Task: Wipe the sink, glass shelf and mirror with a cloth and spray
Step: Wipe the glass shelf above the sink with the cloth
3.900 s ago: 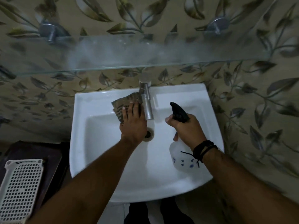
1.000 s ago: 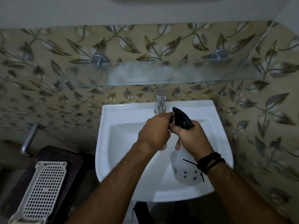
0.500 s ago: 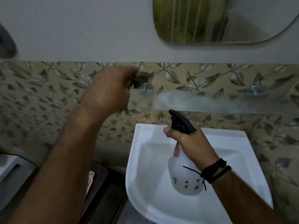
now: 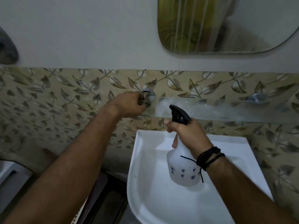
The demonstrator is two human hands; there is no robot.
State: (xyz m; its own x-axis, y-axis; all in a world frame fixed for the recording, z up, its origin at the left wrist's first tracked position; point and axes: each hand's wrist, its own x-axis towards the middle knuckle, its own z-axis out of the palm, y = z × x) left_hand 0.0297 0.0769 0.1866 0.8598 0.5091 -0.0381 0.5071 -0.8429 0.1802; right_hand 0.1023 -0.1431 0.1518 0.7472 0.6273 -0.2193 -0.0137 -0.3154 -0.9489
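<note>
My left hand (image 4: 129, 103) gripped the bunched cloth (image 4: 144, 101) at the glass shelf's (image 4: 226, 112) left bracket (image 4: 149, 94). Right hand (image 4: 189, 135) closed around the spray bottle (image 4: 182, 167), blue flower print, held over the white sink (image 4: 145, 191). Mirror (image 4: 226, 25) above. No readable label.

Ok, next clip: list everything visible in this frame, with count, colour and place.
sink: one, white, lower centre
glass shelf: one, clear with a misty film, on the wall above the sink
shelf brackets: two, chrome, at the shelf's back edge
mirror: one, rounded corner, top right
leaf-pattern tiles: beige and brown band across the wall
spray bottle: one, translucent white, black trigger, over the sink
cloth: one, brownish, bunched at the shelf's left end
wristbands: black, right wrist
left hand: grips the cloth
right hand: holds the spray bottle
</note>
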